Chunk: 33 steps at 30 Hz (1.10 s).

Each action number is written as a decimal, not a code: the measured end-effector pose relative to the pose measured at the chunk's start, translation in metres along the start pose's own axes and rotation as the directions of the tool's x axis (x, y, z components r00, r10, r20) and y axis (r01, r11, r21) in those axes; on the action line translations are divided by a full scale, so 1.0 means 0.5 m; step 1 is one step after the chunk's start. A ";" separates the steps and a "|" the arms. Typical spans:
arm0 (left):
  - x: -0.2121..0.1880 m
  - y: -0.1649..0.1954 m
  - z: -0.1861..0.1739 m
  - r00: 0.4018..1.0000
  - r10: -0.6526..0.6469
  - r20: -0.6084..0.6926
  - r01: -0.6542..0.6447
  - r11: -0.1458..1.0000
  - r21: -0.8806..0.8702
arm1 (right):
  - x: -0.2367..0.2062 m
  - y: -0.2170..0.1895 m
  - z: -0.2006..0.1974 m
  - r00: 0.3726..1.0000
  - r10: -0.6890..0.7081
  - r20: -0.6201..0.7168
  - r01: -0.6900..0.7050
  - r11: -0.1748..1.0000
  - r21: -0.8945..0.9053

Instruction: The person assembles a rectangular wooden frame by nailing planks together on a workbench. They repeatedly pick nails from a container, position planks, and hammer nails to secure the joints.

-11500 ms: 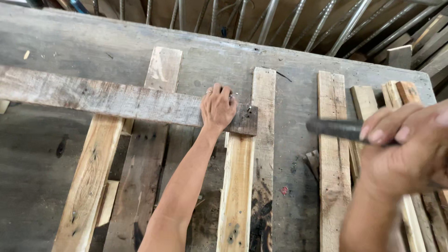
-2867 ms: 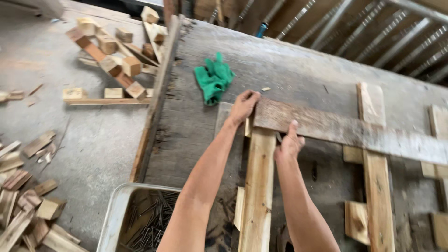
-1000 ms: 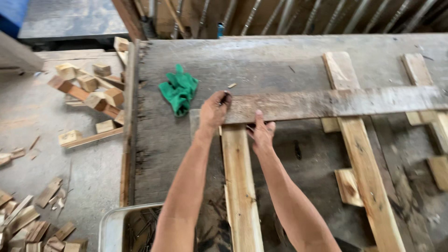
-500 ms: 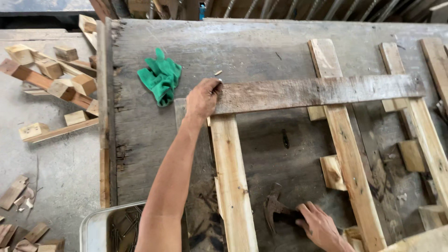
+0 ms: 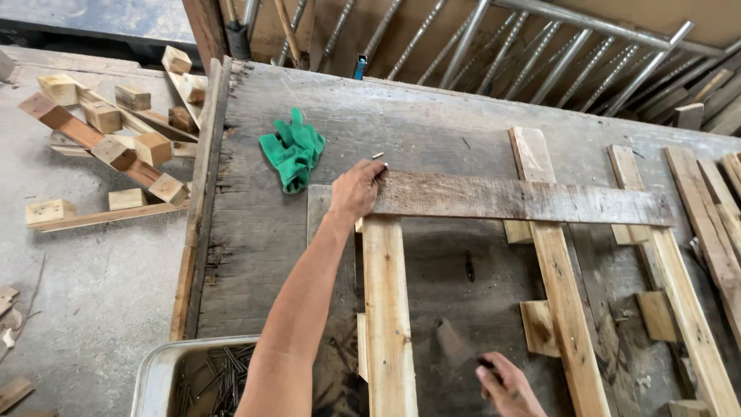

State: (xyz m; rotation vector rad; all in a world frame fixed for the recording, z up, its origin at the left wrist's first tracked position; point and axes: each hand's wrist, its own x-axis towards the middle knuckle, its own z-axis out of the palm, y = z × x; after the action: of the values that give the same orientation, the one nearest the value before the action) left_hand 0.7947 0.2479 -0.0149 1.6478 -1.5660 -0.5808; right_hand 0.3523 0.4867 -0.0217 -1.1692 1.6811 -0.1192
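My left hand [image 5: 356, 189] presses down on the left end of a weathered grey plank [image 5: 525, 199]. The plank lies crosswise over three pale wooden slats: one [image 5: 386, 309] runs toward me right under that hand, a second [image 5: 567, 309] in the middle, a third [image 5: 679, 309] on the right. My right hand [image 5: 505, 390] is low at the bottom edge, its fingers closed around a dark handle [image 5: 486, 363]. The rest of that tool is blurred. A small nail [image 5: 378, 156] lies just beyond my left fingertips.
The work lies on a worn grey workbench [image 5: 262, 232]. A green glove [image 5: 293, 150] is crumpled at the back left. A metal tray of nails [image 5: 166, 371] sits at the near left corner. Wood offcuts [image 5: 116, 139] litter the floor; metal rods [image 5: 502, 46] lean behind.
My right hand left the plank, dropped to the near edge and closed on a dark handle. My left hand stayed on the plank's end. The view shifted slightly.
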 end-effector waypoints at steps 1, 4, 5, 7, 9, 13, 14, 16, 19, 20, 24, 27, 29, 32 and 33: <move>-0.002 0.000 0.000 1.000 -0.004 0.001 0.004 1.000 -0.004 | -0.003 -0.020 -0.001 1.000 0.008 -0.012 -0.006 0.990 0.143; -0.007 0.000 0.000 0.998 0.040 -0.049 -0.042 0.998 -0.037 | -0.035 -0.106 -0.019 0.998 -0.054 -0.019 0.057 0.922 0.384; -0.008 0.000 0.001 0.995 0.063 -0.072 -0.067 0.996 -0.051 | -0.049 -0.143 -0.026 0.990 -0.140 -0.005 0.133 0.928 0.349; -0.009 0.001 0.002 0.992 0.074 -0.101 -0.081 0.994 -0.067 | -0.073 -0.222 -0.031 0.960 -0.280 0.007 0.261 0.905 0.336; -0.008 0.002 0.002 0.989 0.081 -0.124 -0.090 0.993 -0.075 | -0.083 -0.303 -0.016 0.922 -0.388 -0.010 0.364 0.854 0.372; -0.007 0.004 0.003 0.989 0.071 -0.127 -0.080 0.995 -0.063 | -0.078 -0.442 0.020 0.749 -0.662 -0.029 0.632 0.700 0.334; -0.007 0.003 0.003 0.990 0.068 -0.123 -0.075 0.996 -0.054 | -0.073 -0.473 0.022 0.652 -0.756 -0.056 0.723 0.597 0.347; -0.008 0.002 0.003 0.988 0.081 -0.134 -0.090 0.994 -0.059 | -0.062 -0.530 0.018 0.470 -0.872 -0.137 0.865 0.425 0.268; -0.009 0.003 0.001 0.990 0.076 -0.117 -0.084 0.994 -0.065 | -0.028 -0.618 0.014 0.288 -0.934 -0.211 0.952 0.304 -0.045; -0.008 0.004 0.000 0.992 0.071 -0.107 -0.079 0.995 -0.069 | -0.011 -0.648 0.020 0.274 -0.938 -0.210 0.937 0.310 -0.163; -0.002 0.015 -0.006 0.996 0.016 -0.089 -0.024 0.996 -0.091 | 0.048 -0.726 0.068 0.730 -0.681 -0.060 0.585 0.668 -0.461; 0.002 0.019 -0.007 0.997 -0.075 0.001 0.075 0.992 -0.097 | 0.060 -0.737 0.066 0.865 -0.501 -0.011 0.446 0.780 -0.440; 0.001 0.017 -0.005 0.998 -0.041 -0.039 0.037 0.996 -0.087 | 0.059 -0.730 0.049 0.816 -0.578 -0.025 0.521 0.752 -0.403; -0.002 0.010 -0.003 0.998 0.008 -0.069 -0.015 0.995 -0.103 | 0.067 -0.717 0.034 0.613 -0.782 -0.111 0.692 0.599 -0.403; -0.003 0.011 -0.003 0.998 0.002 -0.060 -0.007 0.996 -0.089 | 0.075 -0.715 0.036 0.588 -0.793 -0.160 0.707 0.600 -0.374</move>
State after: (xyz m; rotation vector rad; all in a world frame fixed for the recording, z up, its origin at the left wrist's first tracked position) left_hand 0.7925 0.2498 -0.0100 1.5802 -1.4797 -0.5856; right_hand 0.5924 0.2812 0.1503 -2.1428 1.3492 -0.6652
